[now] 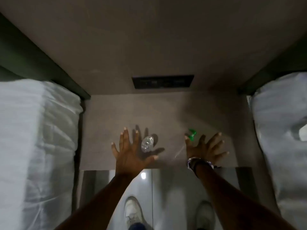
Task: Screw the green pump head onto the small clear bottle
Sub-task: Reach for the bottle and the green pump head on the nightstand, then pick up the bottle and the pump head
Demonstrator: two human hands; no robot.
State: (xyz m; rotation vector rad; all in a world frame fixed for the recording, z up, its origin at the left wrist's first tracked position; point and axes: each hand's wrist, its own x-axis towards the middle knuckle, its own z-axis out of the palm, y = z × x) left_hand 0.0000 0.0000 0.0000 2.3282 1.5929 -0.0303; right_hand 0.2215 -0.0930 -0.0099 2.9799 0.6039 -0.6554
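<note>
A small clear bottle [147, 144] stands on the grey-brown nightstand [166, 112], seen from above. My left hand [131, 151] hovers over the tabletop just left of the bottle, fingers spread, holding nothing. The green pump head [191, 134] lies on the tabletop to the right, its thin clear dip tube [180, 151] trailing toward the front edge. My right hand [206, 149] is spread open just right of the pump head, thumb close to it, with a watch on the wrist. Neither hand touches either object, as far as the blur lets me tell.
White bedding flanks the nightstand: one bed on the left [36, 138], another on the right [280, 130]. A dark socket panel [163, 81] sits in the wall behind. My white shoes [132, 211] stand on the pale floor below the table's front edge.
</note>
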